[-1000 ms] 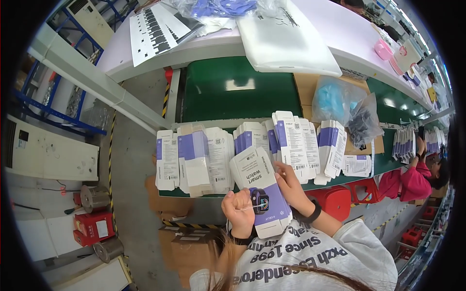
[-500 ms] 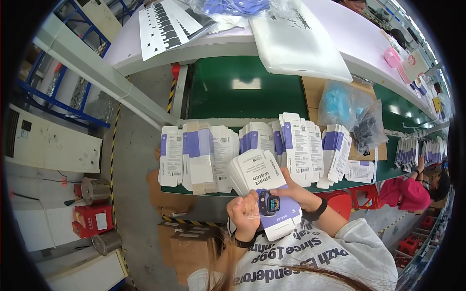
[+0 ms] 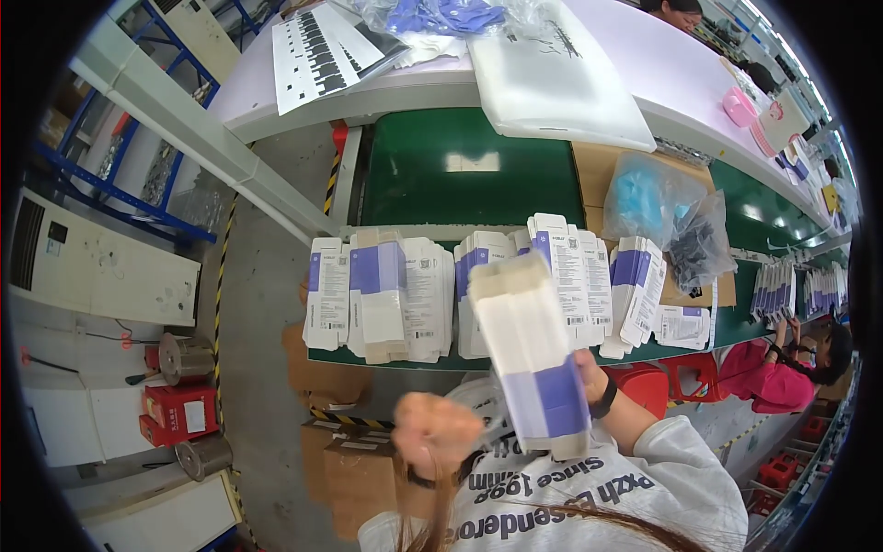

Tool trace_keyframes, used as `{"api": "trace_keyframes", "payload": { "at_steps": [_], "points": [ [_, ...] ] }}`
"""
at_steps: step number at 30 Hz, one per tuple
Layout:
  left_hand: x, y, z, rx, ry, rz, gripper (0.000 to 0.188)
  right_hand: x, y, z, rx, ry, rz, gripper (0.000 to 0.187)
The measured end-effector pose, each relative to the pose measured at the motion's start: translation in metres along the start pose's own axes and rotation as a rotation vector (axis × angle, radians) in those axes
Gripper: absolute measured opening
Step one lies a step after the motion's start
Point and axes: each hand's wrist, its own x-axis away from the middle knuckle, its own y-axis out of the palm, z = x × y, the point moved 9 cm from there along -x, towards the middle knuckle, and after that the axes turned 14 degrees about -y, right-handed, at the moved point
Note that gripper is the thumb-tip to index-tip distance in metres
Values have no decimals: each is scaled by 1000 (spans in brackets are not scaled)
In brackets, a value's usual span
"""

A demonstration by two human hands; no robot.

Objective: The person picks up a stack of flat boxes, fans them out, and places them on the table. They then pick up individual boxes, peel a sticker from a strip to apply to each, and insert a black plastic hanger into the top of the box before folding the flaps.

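My right hand (image 3: 593, 373) grips a stack of flat, folded white and purple cartons (image 3: 543, 340) by its right side, tilted upright before my chest. Its fingers are partly hidden behind the stack. To the left, my left hand (image 3: 437, 431) is closed in a fist, blurred by motion and apart from the cartons. A faint clear strip (image 3: 495, 416) shows between fist and stack; it looks like plastic film or tape, held at the fist. Beyond, a row of similar flat cartons (image 3: 425, 299) stands along the near edge of the green surface.
A clear bag with blue contents (image 3: 635, 198) lies on cardboard at the right. Brown cartons (image 3: 363, 478) stand on the floor at lower left. Red stools (image 3: 690, 375) are at right, near a person in pink (image 3: 768, 368). Above is a white shelf (image 3: 423, 87).
The carton stack has been turned over and raised; its printed front with the watch picture no longer shows. My left hand has come off the stack, moving left and down.
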Motion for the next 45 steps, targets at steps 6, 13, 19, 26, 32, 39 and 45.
{"api": "trace_keyframes", "payload": {
  "at_steps": [6, 13, 19, 26, 32, 39, 45],
  "points": [
    [46, -24, 84, -259, 162, 526, 9, 17, 81, -28, -56, -233, -280, 91],
    [26, -60, -15, -1318, -544, 603, 48, 36, -31, -29, -8, -325, -118, 80],
    [12, -38, -69, -1263, -461, 418, 61, 48, 37, -21, 322, -295, -49, 83],
    [19, -26, -71, -1216, -479, 416, 64, 51, 4, -13, 368, -210, 6, 89],
    [16, -20, -55, -1313, -461, 477, 53, 44, 24, -16, 365, -254, -168, 88],
    [19, -25, -36, -1551, -446, 577, 48, 44, 4, -22, 291, -270, -82, 72],
    [19, -45, -14, -1442, -222, 725, 52, 43, -4, -20, -10, -244, -140, 57]
  ]
}}
